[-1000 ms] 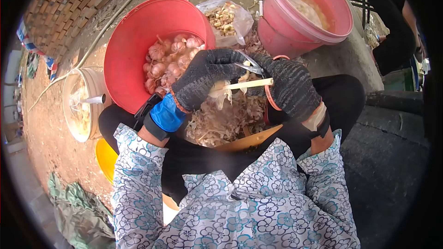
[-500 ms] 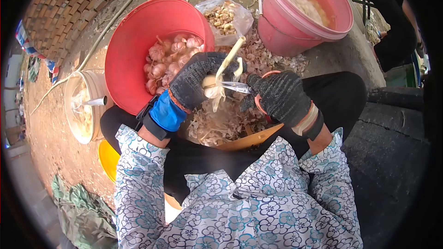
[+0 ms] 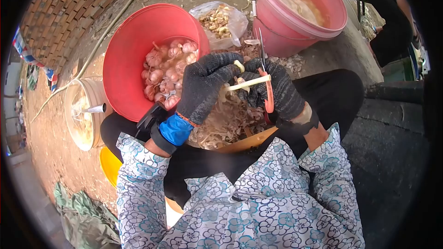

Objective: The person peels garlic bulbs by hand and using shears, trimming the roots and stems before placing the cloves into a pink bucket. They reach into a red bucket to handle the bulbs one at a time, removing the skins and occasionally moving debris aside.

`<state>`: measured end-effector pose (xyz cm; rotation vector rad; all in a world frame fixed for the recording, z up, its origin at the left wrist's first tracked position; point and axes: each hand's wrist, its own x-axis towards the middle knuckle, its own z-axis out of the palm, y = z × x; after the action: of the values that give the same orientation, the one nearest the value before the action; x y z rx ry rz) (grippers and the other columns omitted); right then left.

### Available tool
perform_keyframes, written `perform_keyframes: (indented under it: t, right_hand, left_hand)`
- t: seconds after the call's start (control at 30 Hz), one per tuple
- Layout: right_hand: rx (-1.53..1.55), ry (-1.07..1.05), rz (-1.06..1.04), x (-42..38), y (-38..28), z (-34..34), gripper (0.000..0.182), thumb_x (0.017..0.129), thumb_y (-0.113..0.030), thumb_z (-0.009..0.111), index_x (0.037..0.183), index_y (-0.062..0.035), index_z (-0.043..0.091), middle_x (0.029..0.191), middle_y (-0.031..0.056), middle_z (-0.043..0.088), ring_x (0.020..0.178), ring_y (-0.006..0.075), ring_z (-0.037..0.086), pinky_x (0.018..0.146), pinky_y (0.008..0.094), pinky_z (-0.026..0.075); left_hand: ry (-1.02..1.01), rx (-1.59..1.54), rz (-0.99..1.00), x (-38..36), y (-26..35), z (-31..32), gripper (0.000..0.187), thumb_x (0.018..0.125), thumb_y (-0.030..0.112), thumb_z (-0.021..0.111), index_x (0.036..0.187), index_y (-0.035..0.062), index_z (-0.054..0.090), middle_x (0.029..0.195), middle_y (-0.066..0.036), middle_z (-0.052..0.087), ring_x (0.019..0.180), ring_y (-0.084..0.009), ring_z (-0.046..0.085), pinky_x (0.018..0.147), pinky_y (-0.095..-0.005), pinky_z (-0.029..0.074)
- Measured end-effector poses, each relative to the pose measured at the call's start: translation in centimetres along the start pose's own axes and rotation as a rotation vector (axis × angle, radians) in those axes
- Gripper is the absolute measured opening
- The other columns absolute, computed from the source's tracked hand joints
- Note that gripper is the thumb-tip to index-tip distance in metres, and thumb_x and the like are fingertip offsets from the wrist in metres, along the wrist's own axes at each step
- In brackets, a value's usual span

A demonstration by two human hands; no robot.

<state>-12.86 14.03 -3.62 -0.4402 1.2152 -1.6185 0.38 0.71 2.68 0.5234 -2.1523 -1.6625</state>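
Both my hands wear dark grey knitted gloves and meet above a heap of garlic skins [image 3: 217,127]. My left hand [image 3: 205,85] is closed on a garlic bulb, mostly hidden by the fingers, whose pale stem [image 3: 251,82] points right. In my right hand [image 3: 279,90] are scissors [image 3: 269,94] with orange handles, their blades pointing up and slightly apart. The fingertips of that same hand touch the garlic near its stem. Left of my left hand, a red bucket [image 3: 127,60] holds several pinkish garlic bulbs [image 3: 157,76] in liquid.
A clear plastic bag [image 3: 236,25] of cloves lies behind my hands. Beyond it stands a pink bucket [image 3: 295,37] with pale contents in liquid. At left are a white bucket [image 3: 76,124] with a metal handle sticking out and a yellow container [image 3: 110,163]. A person's dark-clothed leg [image 3: 392,37] shows at upper right.
The scissors were across the garlic beside its stem; now their blades point upward, away from it. The stem has swung from upright to pointing right, and my right fingers have come onto the garlic.
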Motion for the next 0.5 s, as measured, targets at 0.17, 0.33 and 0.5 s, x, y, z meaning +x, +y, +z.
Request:
perform_keyframes:
  t: [0.17,0.33,0.5]
  right_hand:
    - [0.014,0.045,-0.062,-0.7,-1.6,1.8,0.017,0.088,-0.008,0.044,0.102,-0.0022,0.051,0.082,0.0037,0.057,0.074,0.0106,0.054,0.068,0.023,0.045]
    - [-0.119,-0.027,-0.1,-0.9,-2.2,1.0,0.011,0.087,-0.01,0.044,0.093,-0.0041,0.051,0.071,-0.0011,0.053,0.059,0.0057,0.05,0.057,0.0203,0.044]
    - [-0.384,-0.02,-0.363,-1.2,-1.8,1.3,0.013,0.087,-0.011,0.045,0.094,-0.0031,0.053,0.073,-0.0027,0.052,0.064,0.0039,0.049,0.058,0.0192,0.043]
  left_hand:
    - [0.046,-0.179,-0.127,0.1,-0.8,0.6,0.026,0.075,0.0,0.056,0.1,0.0052,0.062,0.092,-0.008,0.063,0.079,-0.0121,0.06,0.069,-0.0255,0.049]
    - [0.028,0.779,0.432,0.0,0.6,-0.2,0.022,0.075,0.005,0.059,0.097,0.0083,0.063,0.092,-0.01,0.062,0.075,-0.0244,0.061,0.064,-0.0274,0.049]
    - [-0.007,0.142,0.058,0.0,-0.7,-0.7,0.029,0.075,-0.002,0.052,0.103,0.003,0.061,0.089,-0.008,0.063,0.074,-0.0147,0.061,0.063,-0.0269,0.049]
